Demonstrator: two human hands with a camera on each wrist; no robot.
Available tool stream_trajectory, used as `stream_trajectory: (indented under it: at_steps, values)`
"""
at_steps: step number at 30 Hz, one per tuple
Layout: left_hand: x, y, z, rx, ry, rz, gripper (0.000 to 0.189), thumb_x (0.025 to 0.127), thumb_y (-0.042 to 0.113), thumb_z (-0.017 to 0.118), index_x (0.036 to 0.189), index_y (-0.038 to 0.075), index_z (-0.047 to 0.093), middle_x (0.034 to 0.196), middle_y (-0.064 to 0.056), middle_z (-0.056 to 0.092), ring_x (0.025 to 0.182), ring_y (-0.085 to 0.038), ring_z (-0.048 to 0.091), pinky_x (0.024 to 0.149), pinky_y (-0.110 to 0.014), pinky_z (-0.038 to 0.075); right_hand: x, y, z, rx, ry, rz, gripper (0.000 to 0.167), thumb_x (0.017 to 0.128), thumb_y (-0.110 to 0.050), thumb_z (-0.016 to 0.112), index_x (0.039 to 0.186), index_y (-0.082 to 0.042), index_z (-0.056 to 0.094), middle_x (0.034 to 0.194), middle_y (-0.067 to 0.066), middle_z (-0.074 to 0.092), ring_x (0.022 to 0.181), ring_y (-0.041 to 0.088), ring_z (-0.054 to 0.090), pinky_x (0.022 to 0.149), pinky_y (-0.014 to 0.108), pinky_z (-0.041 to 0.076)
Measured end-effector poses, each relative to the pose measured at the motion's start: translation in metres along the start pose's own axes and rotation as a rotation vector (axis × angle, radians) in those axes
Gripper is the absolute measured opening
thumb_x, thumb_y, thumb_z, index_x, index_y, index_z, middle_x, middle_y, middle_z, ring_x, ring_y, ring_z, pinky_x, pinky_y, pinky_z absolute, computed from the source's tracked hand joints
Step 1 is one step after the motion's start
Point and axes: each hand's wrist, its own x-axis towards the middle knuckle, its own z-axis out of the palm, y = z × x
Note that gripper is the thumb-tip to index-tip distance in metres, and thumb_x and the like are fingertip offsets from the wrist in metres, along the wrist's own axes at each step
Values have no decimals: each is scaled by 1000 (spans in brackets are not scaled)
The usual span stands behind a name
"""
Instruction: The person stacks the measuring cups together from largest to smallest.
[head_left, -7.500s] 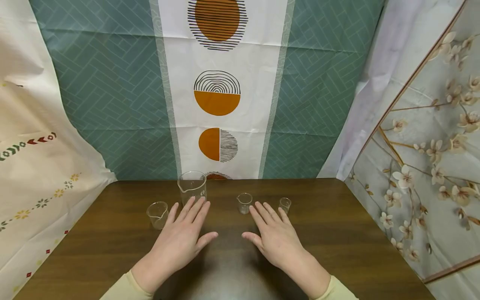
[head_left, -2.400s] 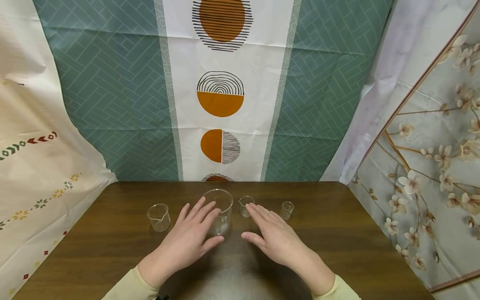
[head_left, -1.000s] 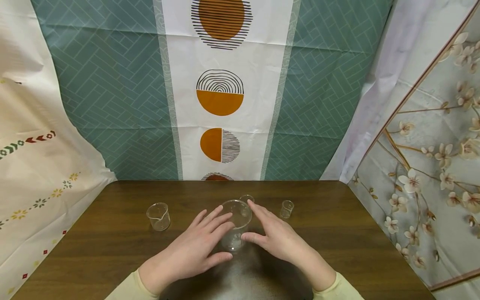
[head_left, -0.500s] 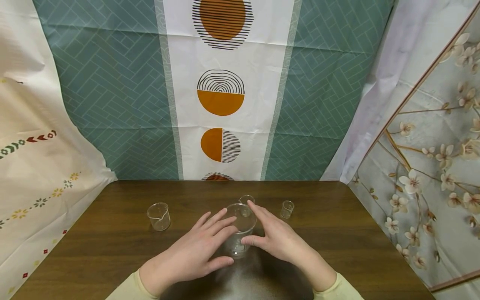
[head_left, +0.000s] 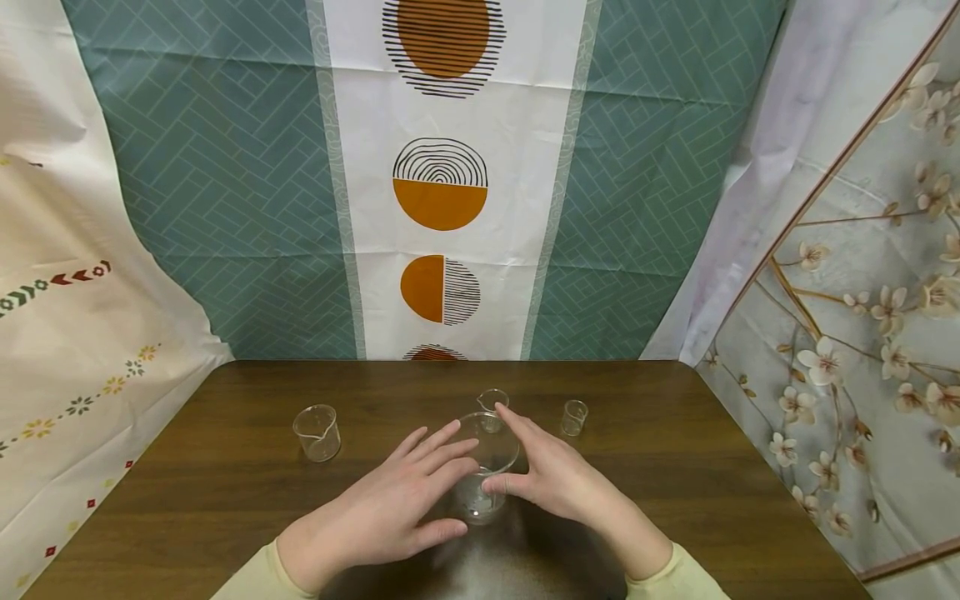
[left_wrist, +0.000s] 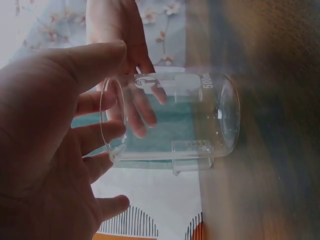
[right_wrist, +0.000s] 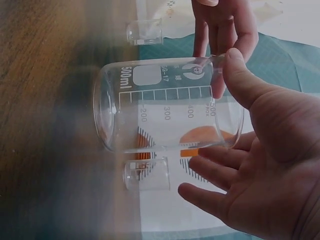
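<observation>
A large glass beaker (head_left: 480, 505) marked 500ml stands upright on the brown table, between my two hands. At its left side is my left hand (head_left: 393, 498), fingers spread and lightly bent, fingertips right at the rim. My right hand (head_left: 558, 475) is at the other side, its thumb overlapping the glass and its forefinger reaching along the rim. The right wrist view shows the beaker's white scale (right_wrist: 167, 95), with the right thumb beside the rim and the other fingers stretched out below it.
A small beaker (head_left: 492, 401) stands just behind the large one. Another glass beaker (head_left: 318, 437) is at the left, and the smallest (head_left: 574, 417) stands at the back right. A patterned cloth (head_left: 442, 208) hangs behind the wooden table (head_left: 247, 492).
The large beaker has moved from the back left toward me and to the right, to between my hands. My left hand has shifted right with it; the other beakers stayed put.
</observation>
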Motion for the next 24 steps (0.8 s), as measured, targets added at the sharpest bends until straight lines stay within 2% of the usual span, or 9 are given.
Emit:
stream_trajectory:
  at_steps: [7, 15, 24]
  values:
    - [0, 1, -1, -28, -40, -10, 60, 102, 48, 80, 149, 18, 60, 170, -3, 48, 167, -31, 24, 126, -68, 28, 1, 3, -2, 40, -33, -20, 104, 93, -46, 91, 175, -18, 32, 173, 10, 42, 154, 37, 47, 120, 65, 41]
    - [-1, 0, -1, -47, -25, 14, 58, 101, 45, 82, 146, 16, 60, 168, -7, 51, 166, -35, 27, 124, -70, 30, 3, 9, -2, 118, -63, -74, 103, 94, -43, 90, 174, -17, 31, 166, 6, 54, 147, 34, 56, 115, 62, 46]
    - [0, -1, 0, -74, -16, 30, 58, 100, 41, 85, 145, 15, 60, 167, -8, 51, 166, -36, 26, 126, -67, 30, 6, 12, -1, 154, -81, -101, 102, 95, -42, 90, 174, -19, 30, 165, 4, 54, 146, 29, 57, 114, 59, 47]
